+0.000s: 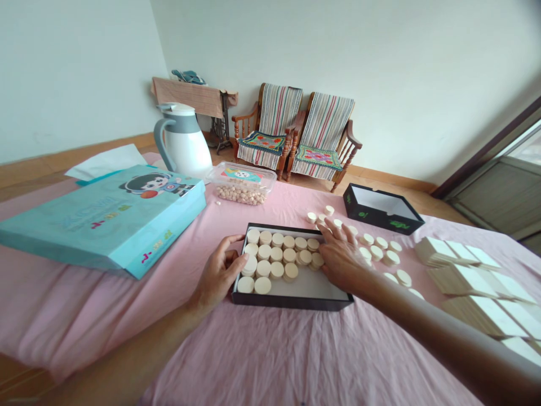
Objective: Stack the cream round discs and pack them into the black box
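Note:
A shallow black box with a pale inside rests on the pink cloth, partly filled with rows of round cream-coloured discs. At its left wall is my left hand, its fingers curled on the rim and its thumb against the nearest discs. My right hand reaches over the box's right side, palm down, fingers stretched out and somewhat apart beside the end of the disc rows. What lies beneath that palm is hidden. Loose discs are scattered on the cloth to the right of the box.
A black lid-like tray stands at the back right. Stacks of pale flat pieces lie far right. On the left are a turquoise box, a white jug and a clear container of small beige pieces. Two chairs stand behind.

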`<state>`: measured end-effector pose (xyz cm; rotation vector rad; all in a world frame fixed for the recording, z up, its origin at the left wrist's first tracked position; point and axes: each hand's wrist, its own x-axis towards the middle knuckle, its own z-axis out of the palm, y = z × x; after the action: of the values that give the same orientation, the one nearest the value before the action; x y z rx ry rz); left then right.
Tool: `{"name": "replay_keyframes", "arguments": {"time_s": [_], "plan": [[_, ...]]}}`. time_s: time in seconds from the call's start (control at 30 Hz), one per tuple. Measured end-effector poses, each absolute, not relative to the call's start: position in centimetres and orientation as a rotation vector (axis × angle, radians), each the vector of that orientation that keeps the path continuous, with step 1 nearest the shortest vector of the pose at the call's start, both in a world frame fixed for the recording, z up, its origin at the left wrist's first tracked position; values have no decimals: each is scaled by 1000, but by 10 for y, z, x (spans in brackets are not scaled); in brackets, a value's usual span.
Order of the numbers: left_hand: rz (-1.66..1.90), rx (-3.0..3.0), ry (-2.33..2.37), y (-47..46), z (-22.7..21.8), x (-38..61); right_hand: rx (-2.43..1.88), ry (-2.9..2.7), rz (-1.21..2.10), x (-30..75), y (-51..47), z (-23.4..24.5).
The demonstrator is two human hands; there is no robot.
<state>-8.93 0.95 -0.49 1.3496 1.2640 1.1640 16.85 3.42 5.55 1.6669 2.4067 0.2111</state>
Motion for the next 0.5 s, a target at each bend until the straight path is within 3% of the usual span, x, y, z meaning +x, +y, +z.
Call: {"name": "replay_keyframes", "arguments": {"time_s": [0.5], "plan": [[1148,1392,1276,11,-7,-91,1697,2433,182,176,36,65]]}}
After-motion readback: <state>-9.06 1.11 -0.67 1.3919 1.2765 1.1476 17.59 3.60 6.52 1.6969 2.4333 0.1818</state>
